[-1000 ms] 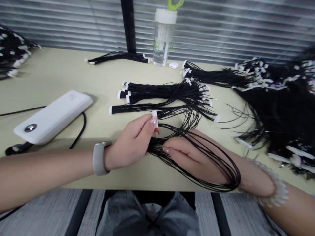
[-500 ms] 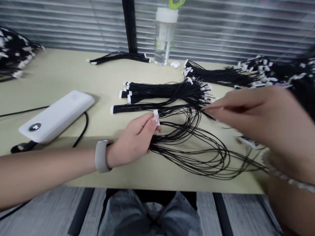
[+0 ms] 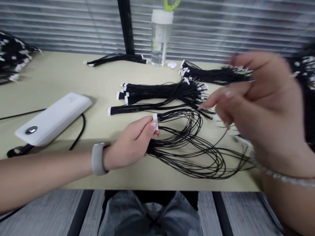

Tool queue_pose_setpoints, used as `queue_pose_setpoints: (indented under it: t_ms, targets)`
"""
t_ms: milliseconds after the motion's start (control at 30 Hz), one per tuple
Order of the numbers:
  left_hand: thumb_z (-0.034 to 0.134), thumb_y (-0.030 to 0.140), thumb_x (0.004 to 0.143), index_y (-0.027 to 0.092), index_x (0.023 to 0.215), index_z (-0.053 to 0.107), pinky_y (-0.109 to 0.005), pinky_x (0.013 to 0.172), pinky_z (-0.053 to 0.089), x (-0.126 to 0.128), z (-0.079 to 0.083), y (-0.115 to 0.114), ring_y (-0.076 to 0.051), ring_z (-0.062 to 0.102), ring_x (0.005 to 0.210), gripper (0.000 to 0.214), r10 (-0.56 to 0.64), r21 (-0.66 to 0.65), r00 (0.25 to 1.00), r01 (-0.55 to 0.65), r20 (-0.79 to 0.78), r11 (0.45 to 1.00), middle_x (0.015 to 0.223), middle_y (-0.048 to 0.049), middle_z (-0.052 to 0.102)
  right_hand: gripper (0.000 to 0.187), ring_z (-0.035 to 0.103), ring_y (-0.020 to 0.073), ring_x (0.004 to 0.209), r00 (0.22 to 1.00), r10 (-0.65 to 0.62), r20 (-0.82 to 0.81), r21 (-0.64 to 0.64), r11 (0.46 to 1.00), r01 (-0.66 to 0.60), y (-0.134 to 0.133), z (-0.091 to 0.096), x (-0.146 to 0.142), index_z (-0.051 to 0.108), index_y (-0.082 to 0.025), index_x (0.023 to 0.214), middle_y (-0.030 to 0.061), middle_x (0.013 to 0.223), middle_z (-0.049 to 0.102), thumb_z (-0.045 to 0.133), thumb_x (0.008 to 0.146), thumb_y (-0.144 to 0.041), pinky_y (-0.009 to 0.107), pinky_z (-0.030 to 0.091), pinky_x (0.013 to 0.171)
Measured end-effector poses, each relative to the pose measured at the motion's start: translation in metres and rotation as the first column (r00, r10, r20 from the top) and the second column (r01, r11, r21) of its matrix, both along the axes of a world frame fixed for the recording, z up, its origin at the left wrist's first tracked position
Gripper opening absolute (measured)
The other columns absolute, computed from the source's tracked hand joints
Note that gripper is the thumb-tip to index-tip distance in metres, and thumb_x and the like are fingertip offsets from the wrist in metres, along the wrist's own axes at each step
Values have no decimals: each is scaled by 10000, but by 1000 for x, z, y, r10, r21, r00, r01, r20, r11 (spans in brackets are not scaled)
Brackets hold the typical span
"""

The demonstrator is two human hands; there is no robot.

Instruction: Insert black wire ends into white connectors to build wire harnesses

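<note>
My left hand (image 3: 134, 141), with a grey wristband, is closed around a looped bundle of thin black wires (image 3: 187, 157). A white connector (image 3: 155, 121) sticks up between its thumb and forefinger. My right hand (image 3: 256, 108) is raised at the right, partly blurred, its fingers bent. One thin black wire (image 3: 222, 135) runs from the loops up to its lower fingertips and appears pinched there. Its pointing fingertip is near the ends of a black cable bundle (image 3: 147, 108) with a white connector at its left. Behind lie more black cable bundles (image 3: 152, 88) with white connectors.
A white power bank (image 3: 54, 119) with a black cable lies at the left. At the back stand a clear water bottle (image 3: 160, 42) and a small white case (image 3: 172, 65). Further cable bundles (image 3: 115, 59) lie by the blinds, with cable heaps (image 3: 14, 55) on both sides.
My right hand has moved up from the cable bundle's end and its fingers have spread somewhat. A single wire now rises towards it. My left hand keeps its hold; the view has shifted slightly.
</note>
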State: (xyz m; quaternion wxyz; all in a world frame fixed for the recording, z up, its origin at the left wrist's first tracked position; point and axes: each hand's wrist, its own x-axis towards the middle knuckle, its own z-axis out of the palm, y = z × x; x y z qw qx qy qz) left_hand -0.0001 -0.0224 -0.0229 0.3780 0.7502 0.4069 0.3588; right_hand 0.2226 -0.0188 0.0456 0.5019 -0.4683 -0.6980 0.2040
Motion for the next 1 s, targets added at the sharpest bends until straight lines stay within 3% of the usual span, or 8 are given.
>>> queue_pose_setpoints:
  t_ms: [67, 167, 367, 667, 1000]
  targets:
    - [302, 358, 957, 173, 734, 435, -202, 611, 433, -1, 0, -1, -90, 496, 643, 319, 4, 5, 1000, -4, -8, 1000, 690, 13, 516, 72, 486, 49, 512, 938, 141, 318, -8, 989, -146, -9, -4, -7, 586, -190, 867, -46, 596, 557, 592, 797, -177, 184, 324, 441]
    - [300, 354, 957, 175, 728, 438, -215, 585, 417, -1, 1, -1, -99, 480, 618, 322, 9, 19, 999, -8, -36, 1000, 676, 8, 512, 126, 463, 41, 518, 805, 206, 557, 38, 961, -273, -11, -6, -11, 596, -164, 708, -28, 610, 578, 581, 823, -210, 195, 339, 480]
    - [296, 341, 957, 177, 719, 423, -214, 576, 410, -1, 2, -3, -97, 471, 610, 316, 2, 15, 1000, -2, -29, 1000, 669, 10, 501, 109, 554, 70, 639, 759, 288, 584, 14, 931, -365, -5, -7, -7, 635, -175, 733, -15, 684, 634, 573, 823, -179, 202, 417, 598]
    - [292, 316, 959, 175, 712, 417, -209, 564, 387, 0, 4, -2, -90, 442, 601, 311, -35, 12, 999, 36, -36, 999, 686, 9, 512, 139, 566, 75, 656, 736, 256, 627, 27, 937, -349, -5, -11, -11, 645, -171, 742, -12, 716, 649, 544, 836, -186, 211, 422, 615]
    - [299, 322, 956, 177, 715, 429, -218, 574, 392, 0, 4, -3, -100, 459, 622, 309, -57, -2, 998, 57, -31, 998, 693, 5, 514, 229, 461, 76, 559, 672, 63, 738, 189, 936, -295, -10, -12, -11, 626, -168, 662, -2, 596, 542, 511, 854, -218, 227, 304, 500]
